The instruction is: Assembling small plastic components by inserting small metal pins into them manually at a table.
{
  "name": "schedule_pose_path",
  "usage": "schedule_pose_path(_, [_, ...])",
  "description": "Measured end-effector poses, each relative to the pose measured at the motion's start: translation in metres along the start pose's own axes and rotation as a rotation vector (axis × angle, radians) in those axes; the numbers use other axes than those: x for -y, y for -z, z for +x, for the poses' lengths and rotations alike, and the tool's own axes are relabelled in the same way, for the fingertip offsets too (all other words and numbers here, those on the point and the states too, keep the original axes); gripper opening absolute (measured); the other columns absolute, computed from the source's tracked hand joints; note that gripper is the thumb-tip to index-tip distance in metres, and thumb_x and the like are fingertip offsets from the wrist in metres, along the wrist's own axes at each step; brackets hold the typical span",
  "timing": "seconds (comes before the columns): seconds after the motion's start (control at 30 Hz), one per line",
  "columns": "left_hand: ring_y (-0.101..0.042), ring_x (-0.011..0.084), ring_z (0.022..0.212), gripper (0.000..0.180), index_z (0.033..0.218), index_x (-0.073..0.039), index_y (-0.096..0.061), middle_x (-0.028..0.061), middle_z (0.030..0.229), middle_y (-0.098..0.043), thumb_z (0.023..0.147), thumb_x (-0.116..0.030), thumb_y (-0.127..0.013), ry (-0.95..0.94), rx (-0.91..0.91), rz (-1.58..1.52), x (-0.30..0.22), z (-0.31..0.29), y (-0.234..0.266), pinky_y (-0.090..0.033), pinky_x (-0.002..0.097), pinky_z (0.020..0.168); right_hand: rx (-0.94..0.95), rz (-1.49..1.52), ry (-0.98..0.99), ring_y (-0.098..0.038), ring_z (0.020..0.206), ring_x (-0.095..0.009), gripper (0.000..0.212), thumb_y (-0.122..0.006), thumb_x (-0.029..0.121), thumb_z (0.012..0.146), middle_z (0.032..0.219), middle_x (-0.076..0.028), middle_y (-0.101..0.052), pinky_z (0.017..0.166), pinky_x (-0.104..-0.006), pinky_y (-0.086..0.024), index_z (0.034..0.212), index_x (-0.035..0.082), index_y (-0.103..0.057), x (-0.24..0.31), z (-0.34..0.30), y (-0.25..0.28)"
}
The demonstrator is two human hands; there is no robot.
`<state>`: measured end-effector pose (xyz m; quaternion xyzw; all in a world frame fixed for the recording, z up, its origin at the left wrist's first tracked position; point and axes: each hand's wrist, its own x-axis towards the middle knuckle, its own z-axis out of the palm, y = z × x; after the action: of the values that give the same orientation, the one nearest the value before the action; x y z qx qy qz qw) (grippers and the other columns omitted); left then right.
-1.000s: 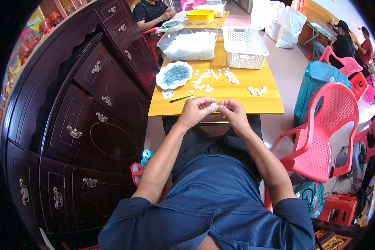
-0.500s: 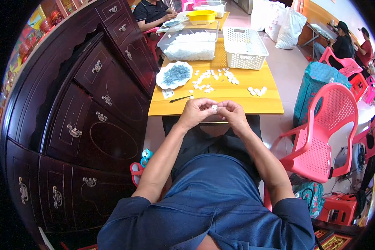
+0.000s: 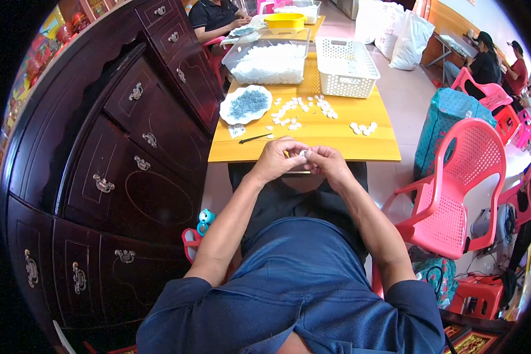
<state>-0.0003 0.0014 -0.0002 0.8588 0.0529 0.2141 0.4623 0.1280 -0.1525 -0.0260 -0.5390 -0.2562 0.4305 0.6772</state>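
On the table (image 3: pixel 351 146), pieces (image 3: pixel 326 108) lie right of the dish (image 3: pixel 225 111).

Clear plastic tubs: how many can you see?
2: one holding white pieces, beside the white basket; another farther back, behind the yellow basin. More could be hidden.

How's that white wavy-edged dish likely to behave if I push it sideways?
The dish would probably slide rather than roll, sitting broad and low on the table. It looks moulded into its scalloped shape, so likely stiff. The small dark pieces inside look loose and could spill if it tips.
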Motion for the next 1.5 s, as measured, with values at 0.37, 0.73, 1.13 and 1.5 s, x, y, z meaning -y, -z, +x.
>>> schedule_pose_path(0.37, [-0.071,0.0317,0.097,0.032,0.109,-0.004,-0.074,0.0126,0.105,-0.072,0.080,-0.015,-0.078,-0.201,-0.254,0.540,-0.023,-0.008,-0.025,-0.058,0.0396,0.083,0.032,0.260,-0.040,-0.067,0.080,-0.012,0.015,-0.066,0.017,0.101,0.096,-0.004,-0.070,0.079,-0.0294,-0.059,0.106,0.003,-0.067,-0.016,0.006,0.005])
schedule_pose_path(0.73, [-0.071,0.0324,0.095,0.027,0.106,-0.001,-0.073,0.0141,0.104,-0.073,0.082,-0.013,-0.076,-0.210,-0.228,0.512,-0.024,-0.009,-0.021,-0.058,0.0400,0.083,0.048,0.290,-0.098,-0.069,0.083,-0.013,0.020,-0.064,0.023,0.101,0.098,-0.004,-0.073,0.080,-0.0305,-0.058,0.107,0.005,-0.069,-0.013,0.004,0.002])
schedule_pose_path(1.13, [-0.070,0.0372,0.096,0.021,0.107,0.002,-0.072,0.0205,0.104,-0.073,0.091,-0.009,-0.066,-0.244,-0.214,0.445,-0.018,0.007,-0.039,-0.056,0.0426,0.086,-0.060,0.199,0.108,-0.060,0.072,-0.013,0.020,-0.064,0.027,0.098,0.081,-0.002,-0.064,0.066,-0.0285,-0.052,0.098,0.008,-0.071,-0.048,0.025,0.016])
schedule_pose_path(1.5, [-0.068,0.0386,0.095,0.019,0.107,0.002,-0.069,0.0197,0.102,-0.069,0.090,-0.004,-0.064,-0.214,-0.190,0.425,-0.020,-0.002,-0.033,-0.054,0.0437,0.084,-0.156,0.173,0.170,-0.054,0.059,-0.008,0.027,-0.065,0.025,0.098,0.070,0.000,-0.062,0.052,-0.0238,-0.042,0.080,0.005,-0.068,-0.030,0.019,-0.011])
